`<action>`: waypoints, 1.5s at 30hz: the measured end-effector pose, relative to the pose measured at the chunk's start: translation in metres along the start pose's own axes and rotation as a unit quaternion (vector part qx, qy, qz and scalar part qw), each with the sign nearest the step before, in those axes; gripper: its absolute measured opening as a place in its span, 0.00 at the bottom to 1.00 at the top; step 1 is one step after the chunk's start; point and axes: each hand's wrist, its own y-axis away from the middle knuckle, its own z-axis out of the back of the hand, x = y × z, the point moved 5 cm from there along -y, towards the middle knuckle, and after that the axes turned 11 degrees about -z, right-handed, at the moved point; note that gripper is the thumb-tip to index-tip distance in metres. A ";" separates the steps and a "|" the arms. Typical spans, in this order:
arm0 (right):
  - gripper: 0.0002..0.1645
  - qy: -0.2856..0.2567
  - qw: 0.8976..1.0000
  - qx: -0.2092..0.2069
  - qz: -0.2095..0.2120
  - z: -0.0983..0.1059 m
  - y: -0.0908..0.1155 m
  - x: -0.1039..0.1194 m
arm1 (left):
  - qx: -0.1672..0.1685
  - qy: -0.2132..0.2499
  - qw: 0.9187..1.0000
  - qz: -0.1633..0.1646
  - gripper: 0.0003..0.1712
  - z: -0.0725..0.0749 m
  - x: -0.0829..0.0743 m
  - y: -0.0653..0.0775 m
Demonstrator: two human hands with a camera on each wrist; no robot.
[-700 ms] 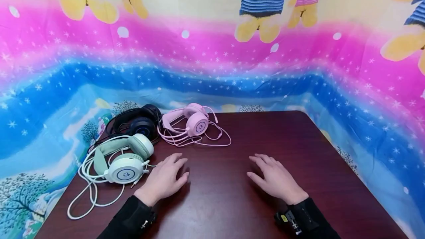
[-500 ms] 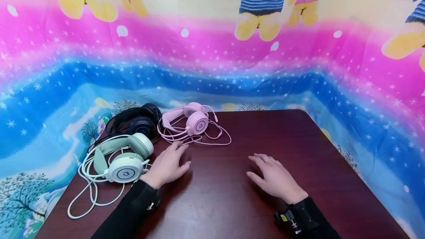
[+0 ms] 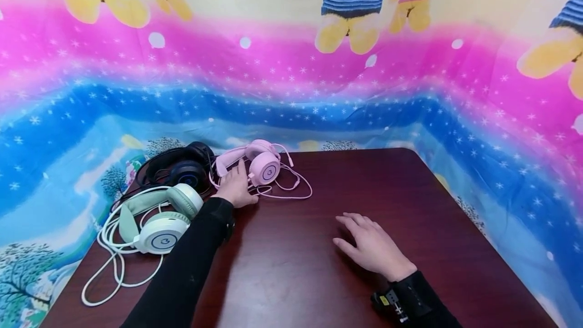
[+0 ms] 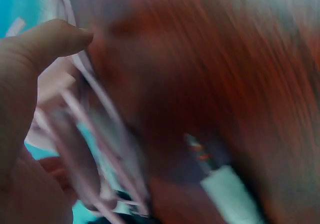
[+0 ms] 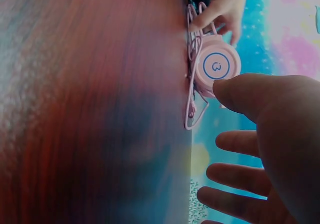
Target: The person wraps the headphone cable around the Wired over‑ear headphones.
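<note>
My left hand (image 3: 236, 186) reaches over the headband side of the pink headphones (image 3: 265, 168) at the back of the table. In the right wrist view, its thumb and fingers (image 5: 230, 29) stand apart around the headphones' pink bars; whether they touch them I cannot tell. The left wrist view is blurred, with the thumb (image 4: 65, 36) apart from the pink bars (image 4: 95, 134). My right hand (image 3: 373, 247) is low over the table at the right, fingers spread and holding nothing. In the right wrist view, the pink ear cup (image 5: 217, 66) appears beyond its thumb.
White-and-green headphones (image 3: 164, 237) lie at the left, partly behind my left sleeve, with a looped white cable. Black headphones (image 3: 189, 171) lie behind them. A white audio plug (image 4: 230, 194) shows in the left wrist view. Printed cloth (image 3: 282, 85) hangs around the dark red table (image 3: 291, 267).
My left hand has moved forward from beside the white-and-green headphones to the pink ones. The right hand has stayed nearly in place, and the head view has shifted slightly.
</note>
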 end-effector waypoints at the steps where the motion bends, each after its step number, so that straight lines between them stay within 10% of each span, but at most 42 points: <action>1: 0.33 0.000 1.000 0.000 0.002 0.000 0.000 0.001 | 0.012 -0.004 1.000 0.008 0.66 -0.001 0.004 -0.001; 6: 0.33 0.000 1.000 -0.003 0.007 0.004 -0.003 0.003 | 0.042 -0.040 0.998 0.018 0.43 0.004 0.006 0.004; 19: 0.34 0.003 1.000 -0.014 0.004 0.012 -0.004 0.001 | 0.029 -0.032 0.997 -0.058 0.22 -0.008 -0.022 0.033; 45: 0.30 0.009 0.999 -0.040 -0.004 0.016 0.003 -0.016 | 0.039 -0.073 0.970 -0.228 0.13 -0.031 -0.132 0.155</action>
